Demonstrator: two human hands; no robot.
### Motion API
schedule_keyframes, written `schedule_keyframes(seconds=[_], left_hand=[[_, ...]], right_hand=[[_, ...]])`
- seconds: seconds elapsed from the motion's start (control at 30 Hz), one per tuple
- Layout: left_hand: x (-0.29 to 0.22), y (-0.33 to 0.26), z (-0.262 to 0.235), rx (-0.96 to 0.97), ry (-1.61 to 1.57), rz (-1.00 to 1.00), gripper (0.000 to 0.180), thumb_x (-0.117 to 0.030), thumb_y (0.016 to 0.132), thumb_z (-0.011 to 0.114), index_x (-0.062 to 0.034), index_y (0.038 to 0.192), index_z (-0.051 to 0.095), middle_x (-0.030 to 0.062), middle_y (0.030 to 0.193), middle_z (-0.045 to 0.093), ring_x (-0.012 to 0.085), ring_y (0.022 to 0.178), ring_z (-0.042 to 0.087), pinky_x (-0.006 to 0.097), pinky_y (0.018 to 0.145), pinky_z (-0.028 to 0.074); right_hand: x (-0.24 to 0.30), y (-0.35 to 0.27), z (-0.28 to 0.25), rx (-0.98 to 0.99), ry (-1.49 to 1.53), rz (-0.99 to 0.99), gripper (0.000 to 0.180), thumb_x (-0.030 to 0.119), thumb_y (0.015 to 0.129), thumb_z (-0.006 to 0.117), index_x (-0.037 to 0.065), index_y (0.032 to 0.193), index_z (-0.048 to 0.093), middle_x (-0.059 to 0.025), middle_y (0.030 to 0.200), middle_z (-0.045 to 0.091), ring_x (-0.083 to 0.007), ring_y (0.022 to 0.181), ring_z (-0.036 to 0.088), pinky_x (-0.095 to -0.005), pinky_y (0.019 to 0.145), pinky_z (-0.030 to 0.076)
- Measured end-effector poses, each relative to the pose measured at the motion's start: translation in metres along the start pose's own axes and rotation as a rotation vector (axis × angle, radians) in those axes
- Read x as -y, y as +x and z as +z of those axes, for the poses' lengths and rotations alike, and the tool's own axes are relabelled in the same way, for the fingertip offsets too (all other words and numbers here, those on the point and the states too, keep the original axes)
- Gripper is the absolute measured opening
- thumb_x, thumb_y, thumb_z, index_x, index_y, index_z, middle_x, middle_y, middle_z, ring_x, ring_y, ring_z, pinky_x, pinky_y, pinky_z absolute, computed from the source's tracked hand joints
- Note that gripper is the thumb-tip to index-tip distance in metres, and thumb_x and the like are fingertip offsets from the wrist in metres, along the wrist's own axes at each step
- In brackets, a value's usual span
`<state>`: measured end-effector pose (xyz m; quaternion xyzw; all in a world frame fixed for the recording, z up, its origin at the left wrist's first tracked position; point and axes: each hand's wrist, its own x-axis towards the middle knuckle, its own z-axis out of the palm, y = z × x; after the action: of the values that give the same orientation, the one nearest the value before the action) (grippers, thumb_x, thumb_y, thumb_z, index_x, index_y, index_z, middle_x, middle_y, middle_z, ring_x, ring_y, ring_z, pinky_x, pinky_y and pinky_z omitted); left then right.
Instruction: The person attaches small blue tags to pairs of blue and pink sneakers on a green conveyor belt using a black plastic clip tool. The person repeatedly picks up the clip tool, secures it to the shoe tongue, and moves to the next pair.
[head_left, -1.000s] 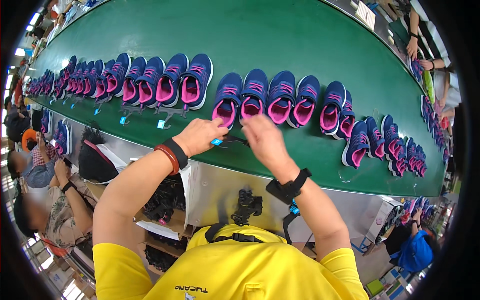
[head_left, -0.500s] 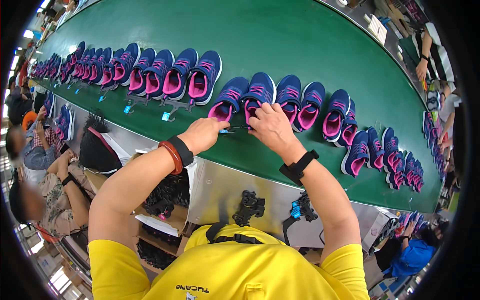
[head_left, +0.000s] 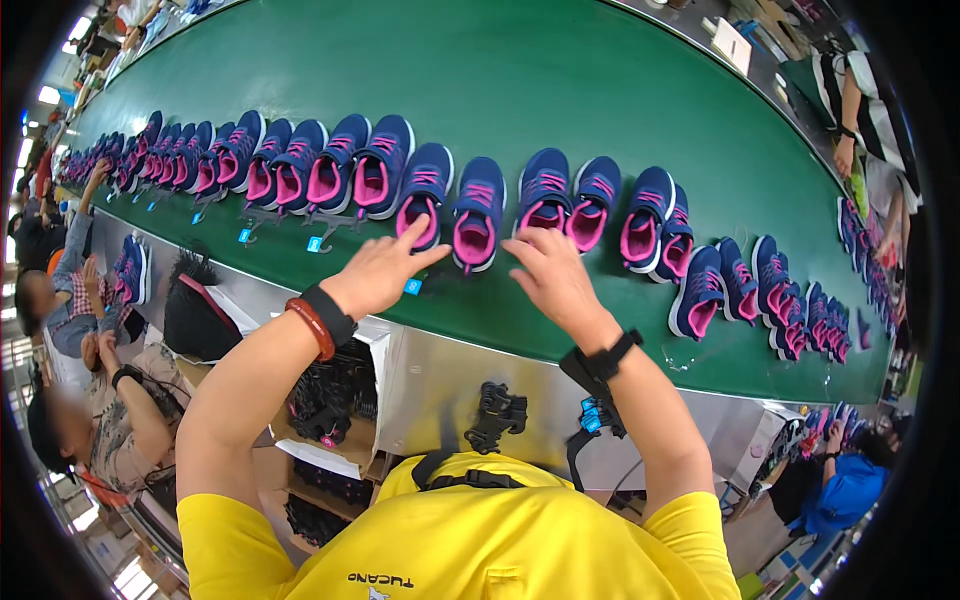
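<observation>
Navy sneakers with pink laces and pink linings stand in a long row on the green conveyor belt (head_left: 440, 60). My left hand (head_left: 380, 272) has its fingers spread, the index fingertip at the opening of one sneaker (head_left: 427, 180). Below that hand a blue-tagged shoe hanger (head_left: 412, 286) shows in part; the rest of it is hidden. A second sneaker (head_left: 478, 205) stands between my two hands, touched by neither as far as I can see. My right hand (head_left: 556, 278) is open, thumb and fingers apart, fingertips at the heel of another sneaker (head_left: 545, 185).
Sneakers to the left carry dark hangers with blue tags (head_left: 316, 243). More pairs (head_left: 700, 290) stand at the right. Bunches of black hangers (head_left: 497, 417) hang on the metal side panel, and boxes (head_left: 335, 450) hold others. Co-workers (head_left: 130, 400) sit at the left; others are along the belt.
My hands have come apart from the hanger between the two sneakers. My right hand has shifted slightly right to the neighbouring sneaker. The row of shoes has slid a little left.
</observation>
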<state>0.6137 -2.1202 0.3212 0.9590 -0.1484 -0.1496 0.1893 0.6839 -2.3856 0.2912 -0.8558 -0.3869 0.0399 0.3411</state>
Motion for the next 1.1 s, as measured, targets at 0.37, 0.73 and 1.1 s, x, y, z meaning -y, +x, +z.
schedule_keyframes(seconds=[0.37, 0.73, 1.1], left_hand=[[-0.086, 0.084, 0.056, -0.194, 0.008, 0.145, 0.035, -0.001, 0.084, 0.048, -0.0010, 0.119, 0.052, 0.0169, 0.120, 0.055, 0.0332, 0.096, 0.062, 0.043, 0.078, 0.053], [-0.083, 0.099, 0.085, -0.147, -0.217, 0.147, 0.014, -0.002, 0.082, 0.061, -0.0035, 0.096, 0.059, 0.0135, 0.095, 0.060, 0.0363, 0.087, 0.061, 0.044, 0.073, 0.051], [-0.082, 0.078, 0.094, -0.165, -0.242, 0.146, 0.016, 0.000, 0.079, 0.066, -0.0025, 0.095, 0.063, 0.0109, 0.095, 0.062, 0.0328, 0.085, 0.064, 0.038, 0.072, 0.053]], right_hand=[[-0.002, -0.232, -0.092, 0.075, -0.126, 0.719, 0.028, 0.013, 0.069, 0.078, 0.008, 0.092, 0.063, -0.0052, 0.087, 0.062, -0.0251, 0.092, 0.059, -0.0390, 0.077, 0.042], [-0.028, -0.292, -0.091, 0.290, 0.178, 0.885, 0.014, 0.009, 0.072, 0.074, 0.004, 0.076, 0.062, -0.0089, 0.075, 0.061, -0.0277, 0.074, 0.060, -0.0391, 0.068, 0.047], [0.001, -0.152, -0.079, 0.249, 1.021, 1.073, 0.011, 0.013, 0.098, 0.047, 0.004, 0.101, 0.041, -0.0072, 0.076, 0.064, -0.0134, 0.065, 0.062, -0.0299, 0.056, 0.048]])
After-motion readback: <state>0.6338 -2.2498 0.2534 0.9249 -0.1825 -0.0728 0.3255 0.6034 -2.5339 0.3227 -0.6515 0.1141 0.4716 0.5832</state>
